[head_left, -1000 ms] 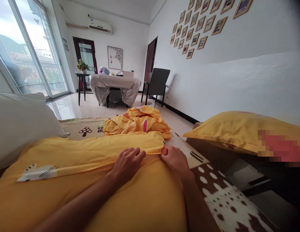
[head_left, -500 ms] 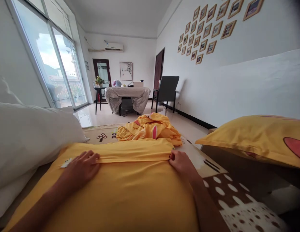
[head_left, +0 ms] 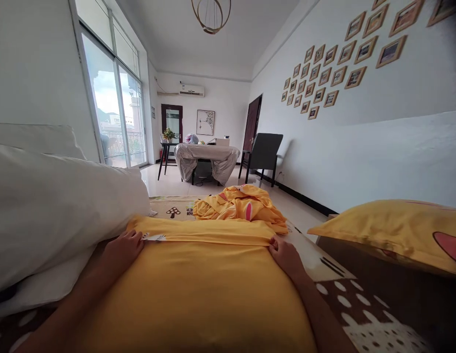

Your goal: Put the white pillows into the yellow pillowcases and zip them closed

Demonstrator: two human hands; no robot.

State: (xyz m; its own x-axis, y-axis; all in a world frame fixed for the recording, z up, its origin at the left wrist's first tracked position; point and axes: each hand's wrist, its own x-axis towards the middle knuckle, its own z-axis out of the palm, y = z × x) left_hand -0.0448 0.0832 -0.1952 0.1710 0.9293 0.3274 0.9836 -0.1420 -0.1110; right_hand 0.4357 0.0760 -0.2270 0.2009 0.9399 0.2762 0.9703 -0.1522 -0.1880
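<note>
A yellow pillowcase (head_left: 202,289), plumped out as if over a pillow, lies right in front of me. Across its far end runs a folded flap, with a small white patch bearing dark marks near its left end. My left hand (head_left: 124,248) is closed on the flap's left corner, fingertips curled over the edge beside the white patch. At the opposite corner, my right hand (head_left: 284,251) pinches the cloth between thumb and fingers. The flap is stretched fairly straight between both hands. Beyond it lies a crumpled heap of yellow printed fabric (head_left: 237,206).
White pillows (head_left: 66,211) are piled at the left, close to my left forearm. Another yellow pillow (head_left: 390,233) rests at the right on a brown surface. Underneath is a patterned brown-and-cream blanket (head_left: 334,264). Farther off stand a covered table (head_left: 208,152) and a dark chair (head_left: 266,152).
My left hand has shifted outward from the flap to its left corner, uncovering the white patch. My right hand keeps its pinch on the right corner. The camera view has tilted up and turned left.
</note>
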